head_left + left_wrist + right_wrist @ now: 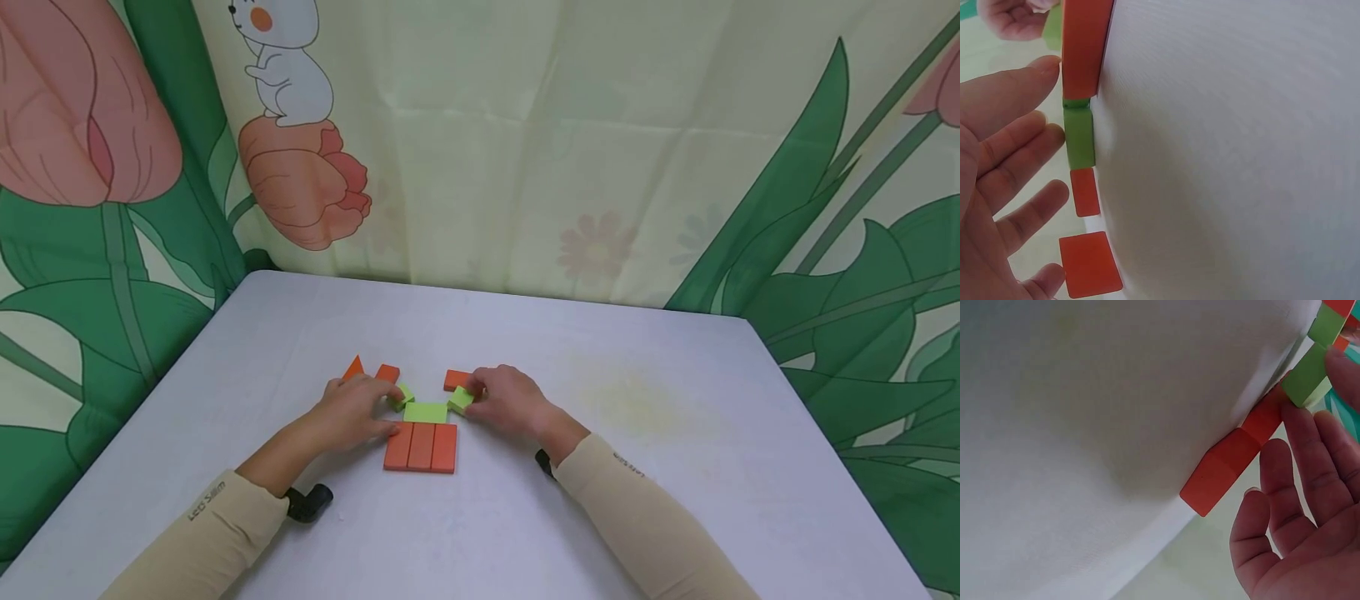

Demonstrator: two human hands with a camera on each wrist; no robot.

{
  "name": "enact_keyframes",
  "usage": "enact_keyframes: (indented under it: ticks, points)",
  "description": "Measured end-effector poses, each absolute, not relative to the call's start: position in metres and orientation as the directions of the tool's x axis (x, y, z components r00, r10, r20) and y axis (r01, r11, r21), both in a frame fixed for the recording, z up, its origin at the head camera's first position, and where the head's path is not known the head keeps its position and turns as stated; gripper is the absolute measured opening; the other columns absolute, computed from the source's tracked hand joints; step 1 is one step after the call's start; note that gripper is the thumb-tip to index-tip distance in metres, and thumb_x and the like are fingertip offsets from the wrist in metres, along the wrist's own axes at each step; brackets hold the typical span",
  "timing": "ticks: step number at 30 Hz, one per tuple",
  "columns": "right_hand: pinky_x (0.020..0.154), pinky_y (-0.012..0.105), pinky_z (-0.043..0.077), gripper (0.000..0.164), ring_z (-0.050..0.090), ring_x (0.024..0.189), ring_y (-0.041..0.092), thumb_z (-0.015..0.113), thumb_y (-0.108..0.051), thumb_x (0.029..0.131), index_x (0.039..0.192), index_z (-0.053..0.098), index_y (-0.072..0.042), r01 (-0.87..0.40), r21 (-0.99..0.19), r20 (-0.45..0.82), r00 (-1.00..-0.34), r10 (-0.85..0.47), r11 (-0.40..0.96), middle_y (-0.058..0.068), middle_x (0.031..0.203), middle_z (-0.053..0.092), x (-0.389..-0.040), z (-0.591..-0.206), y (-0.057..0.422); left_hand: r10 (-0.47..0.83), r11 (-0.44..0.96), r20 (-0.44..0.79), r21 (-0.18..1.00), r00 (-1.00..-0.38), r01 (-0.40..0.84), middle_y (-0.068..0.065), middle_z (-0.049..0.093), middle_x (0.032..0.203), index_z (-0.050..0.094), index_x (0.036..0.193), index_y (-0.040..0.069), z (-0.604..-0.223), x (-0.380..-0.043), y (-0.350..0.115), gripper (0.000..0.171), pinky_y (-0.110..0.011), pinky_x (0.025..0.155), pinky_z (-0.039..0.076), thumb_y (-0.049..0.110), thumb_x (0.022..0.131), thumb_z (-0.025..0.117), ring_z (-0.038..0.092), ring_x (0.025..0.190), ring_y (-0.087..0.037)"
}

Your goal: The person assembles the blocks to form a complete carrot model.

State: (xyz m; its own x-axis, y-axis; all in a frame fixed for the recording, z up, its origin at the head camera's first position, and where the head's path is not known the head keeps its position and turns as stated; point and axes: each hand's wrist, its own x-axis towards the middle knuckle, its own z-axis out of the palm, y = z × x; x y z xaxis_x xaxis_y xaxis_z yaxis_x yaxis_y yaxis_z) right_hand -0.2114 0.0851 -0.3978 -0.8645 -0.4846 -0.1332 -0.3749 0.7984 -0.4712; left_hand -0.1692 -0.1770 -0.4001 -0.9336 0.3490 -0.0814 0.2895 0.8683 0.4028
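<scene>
Three orange blocks point(420, 450) lie side by side, with a flat green block point(426, 412) against their far edge. Angled off its left end is a small green block point(406, 397), touched by the fingertips of my left hand point(352, 414). The thumb of that hand rests at the orange row's corner, and its fingers look loosely extended in the left wrist view. My right hand point(512, 402) pinches another green block point(1307, 375) between thumb and finger, at the right end of the flat green one. Its other fingers are relaxed.
Beyond the left hand are an orange block point(387, 372) and a pointed orange block point(353, 367), partly hidden. Another orange block point(455, 380) lies just past the right fingertips. A white-covered table point(675, 517) meets a printed curtain point(487, 167) at the back.
</scene>
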Motion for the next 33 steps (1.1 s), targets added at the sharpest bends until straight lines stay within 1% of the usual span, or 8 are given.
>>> enact_keyframes:
  ticks: [7, 12, 23, 29, 33]
  points:
    - [0.079, 0.033, 0.049, 0.025, 0.058, 0.089, 0.017, 0.076, -0.025, 0.088, 0.107, 0.068, -0.012, -0.408, -0.416, -0.120, -0.862, -0.493, 0.813, -0.004, 0.094, 0.066, -0.207, -0.398, 0.084, 0.345, 0.870, -0.090, 0.404, -0.934, 0.283, -0.001, 0.066, 0.116, 0.070, 0.116, 0.015, -0.401, -0.168, -0.177, 0.038, -0.059, 0.094, 0.034, 0.026, 0.083, 0.084, 0.054, 0.118, -0.029]
    - [0.081, 0.034, 0.049, 0.025, 0.059, 0.090, 0.017, 0.076, -0.027, 0.089, 0.107, 0.068, -0.012, -0.416, -0.402, -0.121, -0.859, -0.498, 0.816, -0.003, 0.095, 0.067, -0.205, -0.397, 0.082, 0.345, 0.872, -0.089, 0.400, -0.935, 0.283, -0.001, 0.066, 0.117, 0.070, 0.117, 0.015, -0.401, -0.168, -0.177, 0.039, -0.059, 0.094, 0.034, 0.028, 0.083, 0.084, 0.054, 0.118, -0.029]
    - [0.086, 0.037, 0.050, 0.022, 0.061, 0.093, 0.018, 0.073, -0.023, 0.092, 0.109, 0.067, -0.011, -0.418, -0.395, -0.114, -0.861, -0.495, 0.818, 0.000, 0.101, 0.068, -0.206, -0.400, 0.079, 0.350, 0.867, -0.088, 0.407, -0.932, 0.287, 0.000, 0.066, 0.116, 0.070, 0.117, 0.015, -0.402, -0.168, -0.178, 0.039, -0.059, 0.095, 0.033, 0.028, 0.083, 0.083, 0.054, 0.118, -0.029]
    - [0.084, 0.035, 0.050, 0.022, 0.061, 0.090, 0.017, 0.074, -0.023, 0.092, 0.107, 0.066, -0.010, -0.421, -0.381, -0.113, -0.862, -0.494, 0.823, 0.000, 0.098, 0.067, -0.208, -0.399, 0.075, 0.354, 0.866, -0.087, 0.405, -0.931, 0.292, 0.000, 0.066, 0.117, 0.069, 0.118, 0.015, -0.401, -0.168, -0.178, 0.039, -0.059, 0.095, 0.033, 0.028, 0.084, 0.083, 0.054, 0.119, -0.029]
    - [0.082, 0.034, 0.050, 0.018, 0.059, 0.087, 0.016, 0.073, -0.023, 0.092, 0.104, 0.066, -0.012, -0.421, -0.375, -0.112, -0.864, -0.491, 0.826, -0.002, 0.095, 0.065, -0.209, -0.398, 0.072, 0.354, 0.866, -0.087, 0.405, -0.931, 0.292, -0.001, 0.065, 0.117, 0.069, 0.118, 0.015, -0.400, -0.169, -0.178, 0.038, -0.059, 0.095, 0.033, 0.028, 0.084, 0.083, 0.053, 0.119, -0.029]
